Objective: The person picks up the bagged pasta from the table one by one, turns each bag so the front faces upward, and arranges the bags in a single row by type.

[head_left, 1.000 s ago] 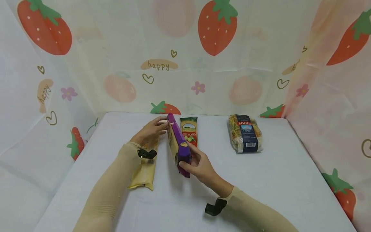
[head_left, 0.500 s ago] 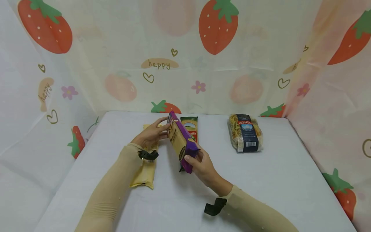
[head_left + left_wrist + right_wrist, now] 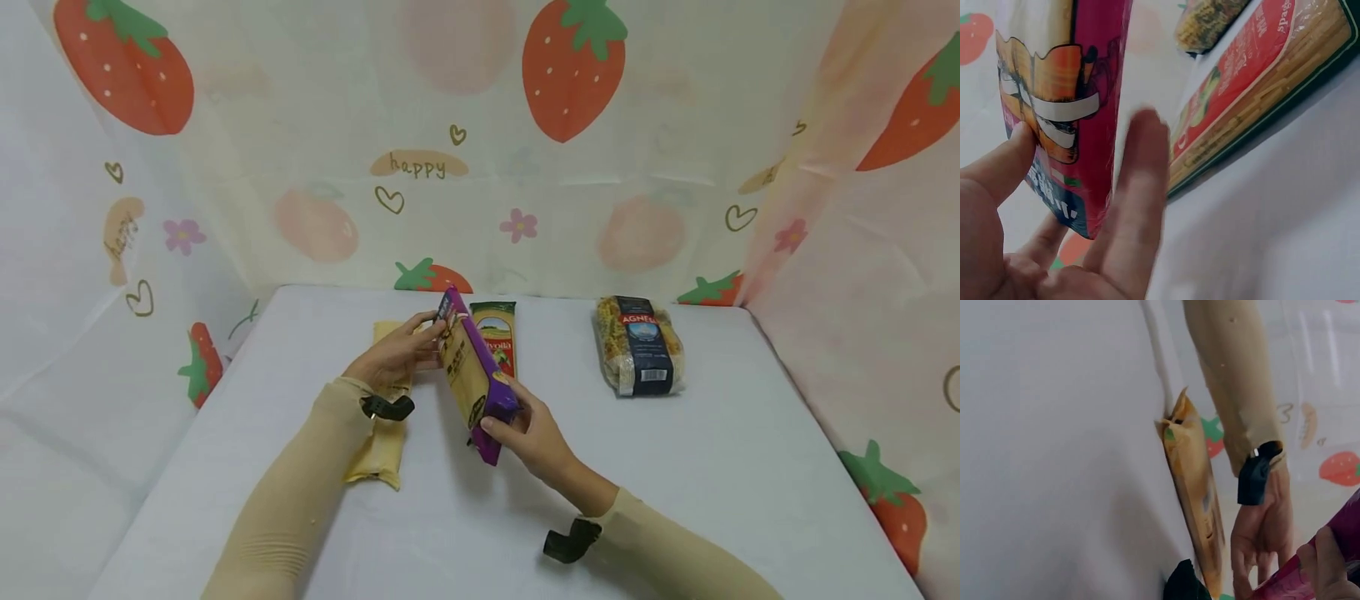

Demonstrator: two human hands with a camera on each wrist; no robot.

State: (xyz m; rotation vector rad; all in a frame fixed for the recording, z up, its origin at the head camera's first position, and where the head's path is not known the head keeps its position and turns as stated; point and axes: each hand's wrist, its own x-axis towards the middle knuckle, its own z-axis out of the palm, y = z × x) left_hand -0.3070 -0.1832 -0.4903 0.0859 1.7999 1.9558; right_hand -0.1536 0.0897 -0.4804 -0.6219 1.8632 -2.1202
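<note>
Clearly, both hands are occupied with one purple and tan rectangular packet of glossy wrapping (image 3: 465, 367). It is held tilted above the white table (image 3: 712, 467), its upper end beside the left hand (image 3: 397, 350) and its lower end at the right hand (image 3: 536, 433). The right hand is grasping this lower end: the thumb lies on the edge near the tan face, and the fingers are on the purple side. The left hand is not clenched; its thumb touches the packet, as the left wrist view shows, while its fingers are extended and loosely spread around the end.

Behind the held packet, partly covered by it, lies a long green and red spaghetti packet with a transparent window (image 3: 501, 329). On the left side, a long yellow packet (image 3: 381, 454) rests on the table, partly hidden under the left hand and forearm. Well apart, toward the right, there is a clear bag of short pasta with a dark blue paper band (image 3: 642, 346). Both arms wear beige sleeves (image 3: 277, 500), and behind the table hangs a pale cloth printed with strawberries (image 3: 555, 187).
</note>
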